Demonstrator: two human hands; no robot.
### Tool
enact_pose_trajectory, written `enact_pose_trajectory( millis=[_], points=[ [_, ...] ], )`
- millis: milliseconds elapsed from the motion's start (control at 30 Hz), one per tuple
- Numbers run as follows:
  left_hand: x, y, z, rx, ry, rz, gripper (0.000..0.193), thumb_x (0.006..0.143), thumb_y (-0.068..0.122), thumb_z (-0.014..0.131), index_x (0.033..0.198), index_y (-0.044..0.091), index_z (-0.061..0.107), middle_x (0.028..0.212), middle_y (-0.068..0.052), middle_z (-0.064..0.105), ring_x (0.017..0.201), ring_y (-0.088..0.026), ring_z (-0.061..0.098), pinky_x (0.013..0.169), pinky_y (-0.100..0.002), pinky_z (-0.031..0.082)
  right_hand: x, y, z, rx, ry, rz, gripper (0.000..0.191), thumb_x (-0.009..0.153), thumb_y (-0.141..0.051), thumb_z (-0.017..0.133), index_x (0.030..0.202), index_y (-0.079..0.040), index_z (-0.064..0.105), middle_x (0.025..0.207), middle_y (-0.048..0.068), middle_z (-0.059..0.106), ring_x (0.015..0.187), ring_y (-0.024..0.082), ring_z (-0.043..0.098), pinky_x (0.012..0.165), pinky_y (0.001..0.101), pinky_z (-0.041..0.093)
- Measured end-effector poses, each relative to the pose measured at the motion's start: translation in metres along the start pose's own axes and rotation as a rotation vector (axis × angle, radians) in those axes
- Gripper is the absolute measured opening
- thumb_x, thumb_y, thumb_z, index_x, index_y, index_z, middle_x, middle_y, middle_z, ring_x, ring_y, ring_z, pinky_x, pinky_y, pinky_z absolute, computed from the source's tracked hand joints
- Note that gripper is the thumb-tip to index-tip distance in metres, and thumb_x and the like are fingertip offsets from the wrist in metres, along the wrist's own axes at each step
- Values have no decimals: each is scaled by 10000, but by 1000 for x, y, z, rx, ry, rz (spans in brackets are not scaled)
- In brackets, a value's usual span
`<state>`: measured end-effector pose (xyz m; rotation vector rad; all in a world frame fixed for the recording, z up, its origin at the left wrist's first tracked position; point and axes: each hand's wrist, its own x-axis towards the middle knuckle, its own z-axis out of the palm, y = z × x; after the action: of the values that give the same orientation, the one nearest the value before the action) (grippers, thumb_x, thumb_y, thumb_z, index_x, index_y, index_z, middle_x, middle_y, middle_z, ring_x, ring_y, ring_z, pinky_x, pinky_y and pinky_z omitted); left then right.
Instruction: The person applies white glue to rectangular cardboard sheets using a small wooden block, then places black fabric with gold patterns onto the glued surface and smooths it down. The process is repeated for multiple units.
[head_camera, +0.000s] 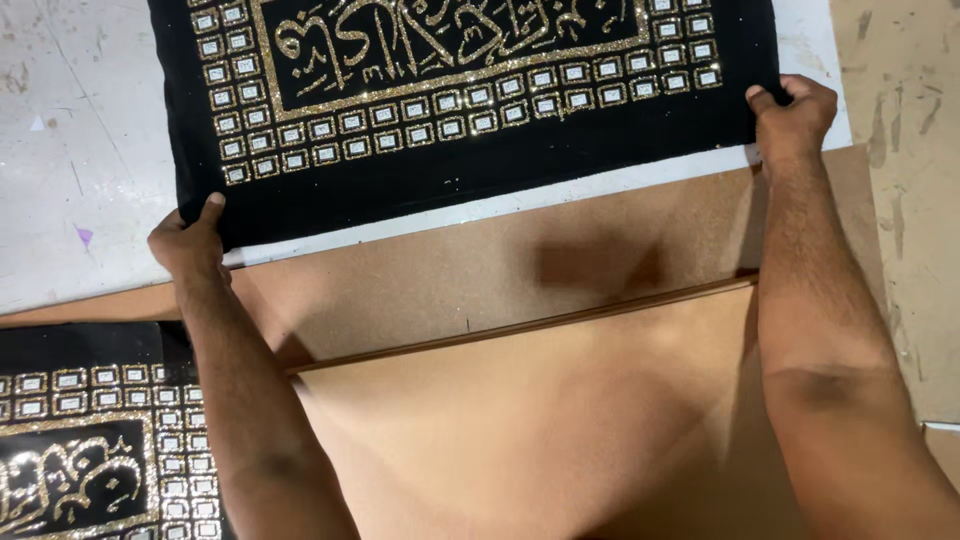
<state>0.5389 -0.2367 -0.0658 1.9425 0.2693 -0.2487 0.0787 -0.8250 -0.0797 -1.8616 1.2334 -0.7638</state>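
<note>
While gripped by 2 hands (190, 240) (793, 112), black embroidered cloth (480, 160) flat.

No packages, labels, signs or screens show anywhere in view

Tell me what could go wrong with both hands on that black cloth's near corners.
The left hand and right hand pinch only the near corners of the black glittered cloth, so the span between may sag or skew across the white board. Thumbs near the gold border might rub glitter loose.
</note>
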Motion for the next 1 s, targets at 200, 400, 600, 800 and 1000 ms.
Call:
enact_pose_trajectory(
  millis=[200, 400, 600, 800, 1000],
  points=[
    [-63, 25, 10, 510, 286, 395, 855, 881, 159, 882, 1486, -72, 324, 1322, -308, 456, 1152, -404, 528, 931, -503, 499, -31, -35, -47, 6, -47, -21, 400, 918, -67, 831, 1269, 15, 657, 1147, 79, 681, 992, 172, 675, 858, 313, 572],
    [-300, 7, 39, 370, 14, 948, 619, 953, 161, 826, 1445, -35, 504, 1402, -262, 486, 1324, -423, 508, 1101, -558, 459, -220, -39, -190, -338, 137, -334, 495, 990, -51, 798, 1442, 18, 609, 1362, 220, 566, 1248, 359, 583, 1014, 428, 536],
    [-524, -27, 12, 501, 25, 844, 388, 909, 108, 827, 1237, -3, 651, 1432, -190, 527, 1386, -324, 463, 1061, -543, 465, -401, 74, -350, -331, 522, 216, 650, 974, -164, 814, 1499, 5, 471, 1407, 240, 484, 1255, 390, 521, 1059, 465, 460],
    [-652, -45, -2, 287, -89, 740, 280, 961, 8, 735, 1222, -26, 637, 1421, -199, 459, 1412, -310, 450, 1069, -461, 541, -453, 205, -443, 565, 708, 677, 1013, 898, -366, 945, 1508, -13, 217, 1524, 164, 363, 1413, 284, 377, 1172, 470, 336],
    [-743, -42, 16, 286, -160, 803, 206, 1002, 1, 711, 1194, -5, 636, 1461, -151, 486, 1454, -292, 450, 1145, -490, 485, -431, 216, -465, 526, 572, 896, 643, 776, -373, 905, 1198, -73, 522, 1110, 66, 649, 903, 200, 634, 631, 424, 539]
  ],
)
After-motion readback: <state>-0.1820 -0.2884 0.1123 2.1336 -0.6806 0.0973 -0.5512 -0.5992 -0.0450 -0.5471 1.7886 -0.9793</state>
